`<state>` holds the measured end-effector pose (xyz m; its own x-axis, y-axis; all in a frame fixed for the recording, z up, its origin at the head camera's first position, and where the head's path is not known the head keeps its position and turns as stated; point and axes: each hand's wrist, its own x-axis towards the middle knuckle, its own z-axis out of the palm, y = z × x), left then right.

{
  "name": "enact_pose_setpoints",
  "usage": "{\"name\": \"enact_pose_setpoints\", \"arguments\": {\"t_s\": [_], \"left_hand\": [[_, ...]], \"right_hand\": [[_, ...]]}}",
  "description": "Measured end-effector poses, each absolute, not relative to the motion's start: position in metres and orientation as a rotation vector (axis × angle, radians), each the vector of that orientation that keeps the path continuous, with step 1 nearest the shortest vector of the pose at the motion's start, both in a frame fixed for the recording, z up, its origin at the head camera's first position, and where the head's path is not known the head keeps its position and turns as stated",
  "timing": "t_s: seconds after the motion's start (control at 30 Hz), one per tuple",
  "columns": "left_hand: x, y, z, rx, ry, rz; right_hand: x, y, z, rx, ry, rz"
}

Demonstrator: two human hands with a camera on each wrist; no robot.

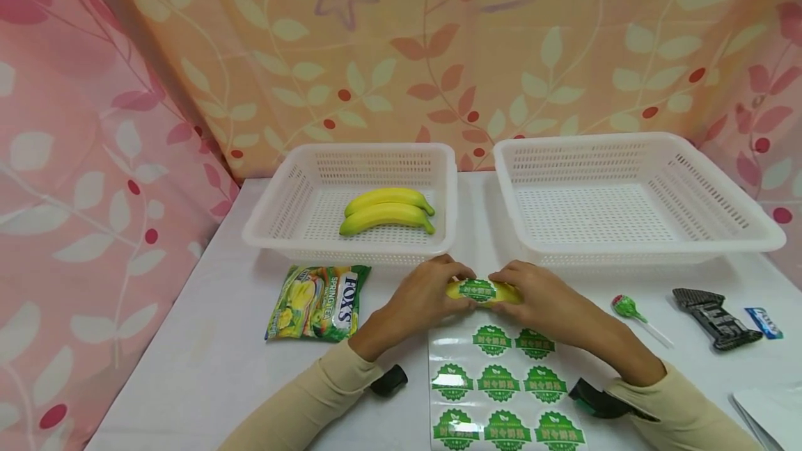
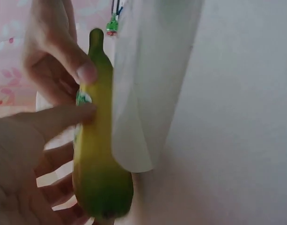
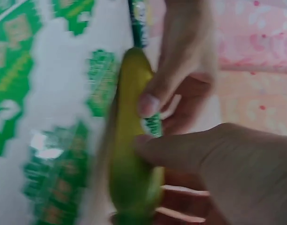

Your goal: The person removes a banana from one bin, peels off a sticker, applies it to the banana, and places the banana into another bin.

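Note:
Between my two hands is a banana (image 1: pixel 452 291) with a green-and-white sticker (image 1: pixel 477 289) on its side. My left hand (image 1: pixel 427 294) grips one end, thumb against the near side and fingers behind. The other end, toward the stem, is gripped by my right hand (image 1: pixel 540 298) in the same way. Both thumbs lie close to the sticker, as the left wrist view shows with the banana (image 2: pixel 99 140) seen lengthwise. Just below the hands lies a sheet of round-edged green stickers (image 1: pixel 499 383). In the right wrist view the sticker (image 3: pixel 153 124) is partly covered by the thumbs.
Two bananas (image 1: pixel 387 214) lie in the left white basket (image 1: pixel 263 228); the right white basket (image 1: pixel 639 249) stands beside it. A FOX'S candy bag (image 1: pixel 317 303) sits at left. At right are a lollipop (image 1: pixel 626 307), a black wrapped snack (image 1: pixel 717 319) and a small blue packet (image 1: pixel 764 323).

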<state>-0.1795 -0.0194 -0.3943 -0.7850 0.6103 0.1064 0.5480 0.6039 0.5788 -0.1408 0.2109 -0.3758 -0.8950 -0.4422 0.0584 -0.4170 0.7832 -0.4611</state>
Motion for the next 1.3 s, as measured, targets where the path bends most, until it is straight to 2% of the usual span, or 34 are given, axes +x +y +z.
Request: {"name": "enact_pose_setpoints", "arguments": {"t_s": [0.3, 0.63, 0.87, 1.3], "left_hand": [[-0.178, -0.022, -0.391, 0.967, 2.565, 1.167], [-0.171, -0.013, -0.386, 1.122, 2.433, 1.268], [-0.172, 0.008, -0.374, 1.127, 2.450, 1.313], [-0.202, 0.056, -0.369, 0.919, 2.529, 1.382]], "right_hand": [[-0.124, 0.243, -0.329, -0.578, 2.801, -0.647], [-0.109, 0.322, -0.288, -0.409, 3.043, -0.519], [-0.109, 0.350, -0.284, -0.273, 3.189, -0.565], [-0.122, 0.371, -0.288, -0.110, 3.116, -0.634]]}}
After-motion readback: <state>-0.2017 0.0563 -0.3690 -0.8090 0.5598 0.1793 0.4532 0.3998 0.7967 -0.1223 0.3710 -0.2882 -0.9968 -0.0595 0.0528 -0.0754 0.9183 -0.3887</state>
